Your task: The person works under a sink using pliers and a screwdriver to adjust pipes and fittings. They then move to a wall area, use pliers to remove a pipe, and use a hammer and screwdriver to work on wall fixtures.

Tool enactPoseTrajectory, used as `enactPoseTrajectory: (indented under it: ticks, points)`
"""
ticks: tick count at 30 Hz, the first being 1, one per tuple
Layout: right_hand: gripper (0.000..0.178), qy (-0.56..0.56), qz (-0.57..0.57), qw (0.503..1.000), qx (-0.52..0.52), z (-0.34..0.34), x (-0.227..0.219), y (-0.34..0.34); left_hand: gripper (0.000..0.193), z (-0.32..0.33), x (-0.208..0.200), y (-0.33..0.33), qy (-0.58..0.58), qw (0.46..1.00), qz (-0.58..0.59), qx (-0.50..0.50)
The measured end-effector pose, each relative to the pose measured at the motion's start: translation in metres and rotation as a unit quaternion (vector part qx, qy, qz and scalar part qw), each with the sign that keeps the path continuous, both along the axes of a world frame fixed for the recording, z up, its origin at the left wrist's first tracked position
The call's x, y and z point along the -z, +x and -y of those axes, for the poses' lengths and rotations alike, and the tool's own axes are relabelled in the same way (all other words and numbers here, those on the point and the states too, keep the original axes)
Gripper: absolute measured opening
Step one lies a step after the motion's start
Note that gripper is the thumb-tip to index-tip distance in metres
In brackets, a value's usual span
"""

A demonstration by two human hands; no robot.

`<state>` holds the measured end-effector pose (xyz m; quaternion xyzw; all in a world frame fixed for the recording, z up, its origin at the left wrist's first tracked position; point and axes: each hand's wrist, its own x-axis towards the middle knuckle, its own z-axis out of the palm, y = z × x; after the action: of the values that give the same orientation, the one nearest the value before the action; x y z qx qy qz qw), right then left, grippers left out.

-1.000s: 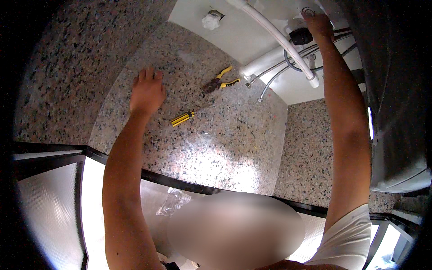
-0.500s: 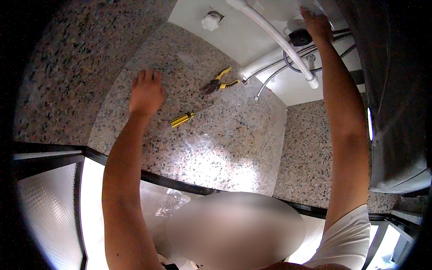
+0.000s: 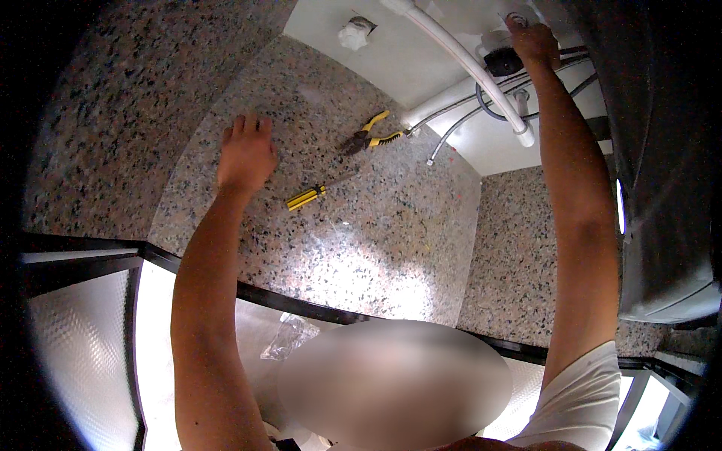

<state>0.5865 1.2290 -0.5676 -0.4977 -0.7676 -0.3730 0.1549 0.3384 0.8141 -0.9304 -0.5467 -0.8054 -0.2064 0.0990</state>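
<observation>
My left hand [image 3: 244, 154] lies flat, fingers apart, on the speckled granite cabinet floor [image 3: 376, 248], holding nothing. Just right of it lies a yellow-handled screwdriver [image 3: 312, 195], and farther back a pair of yellow-and-black pliers [image 3: 368, 135]. My right hand [image 3: 532, 41] reaches up to a dark round fitting [image 3: 502, 62] under the basin, fingers curled at it; its grip is partly hidden. A white drain pipe [image 3: 470, 68] and grey flexible hoses [image 3: 459, 124] run just left of that hand.
Granite walls close in on the left and right. A white back wall [image 3: 391, 60] has a plugged hole [image 3: 353, 34]. A dark frame edge [image 3: 301, 301] crosses in front, with a crumpled clear plastic bag [image 3: 289, 338] below it and a frosted door panel [image 3: 75, 338] at left.
My right hand has shifted slightly at the fitting under the basin. My left hand stays pressed on the granite floor.
</observation>
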Motion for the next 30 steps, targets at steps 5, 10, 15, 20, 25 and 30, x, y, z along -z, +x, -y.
enactPoseTrajectory:
  ticks: [5, 10, 15, 20, 25, 30]
  points:
    - [0.047, 0.006, 0.236, 0.967, -0.093, -0.031, -0.009, 0.014, 0.041, -0.003, 0.001, -0.001, -0.014, 1.000, 0.015, -0.002]
    - [0.065, -0.117, -0.126, 0.985, -0.022, 0.009, -0.017, 0.005, 0.041, -0.003, 0.002, -0.001, -0.014, 1.000, 0.009, -0.002]
    - [0.063, -0.016, -0.118, 0.993, -0.016, 0.023, -0.003, -0.004, 0.042, -0.003, 0.003, -0.002, -0.019, 1.000, 0.008, -0.003]
    - [0.043, 0.063, 0.273, 0.959, -0.051, -0.018, -0.002, 0.009, 0.043, -0.003, 0.005, -0.003, -0.010, 1.000, -0.003, 0.003]
    - [0.057, -0.013, 0.166, 0.986, -0.018, -0.020, -0.011, 0.010, 0.045, -0.003, 0.005, -0.002, -0.007, 1.000, 0.006, -0.003]
    - [0.058, -0.042, -0.113, 0.992, 0.049, 0.017, -0.011, -0.013, 0.046, -0.002, 0.001, -0.002, -0.031, 0.999, 0.019, -0.001]
